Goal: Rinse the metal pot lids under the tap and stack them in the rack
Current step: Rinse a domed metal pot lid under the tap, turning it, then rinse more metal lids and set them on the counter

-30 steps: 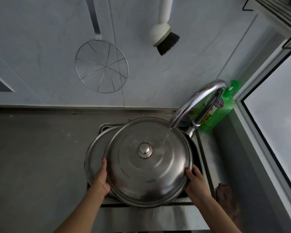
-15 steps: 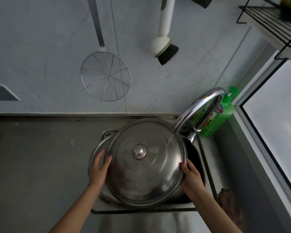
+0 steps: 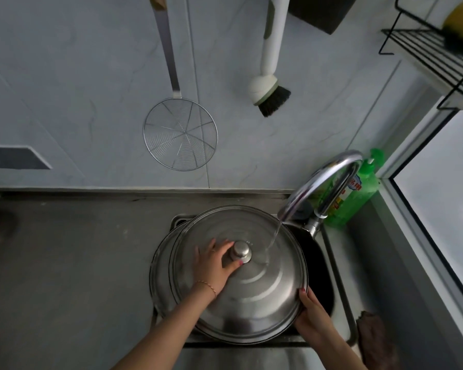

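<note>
Dim, cool daylight enters from the window (image 3: 444, 198) to the right of the hands — the only evident source. The lid (image 3: 251, 295) between the hands carries soft banded sheen, no hard glare. Left of the hands the desk (image 3: 64, 263) falls into murk. Wide-angle bending curves the edges; corners look soft.

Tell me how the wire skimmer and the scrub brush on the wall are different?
The wire skimmer ends in a flat round see-through mesh; the scrub brush ends in thick black bristles. The skimmer's handle is thin flat metal; the brush's is fat and white. The skimmer reaches lower down the wall. Both hang head down above the counter.
</note>
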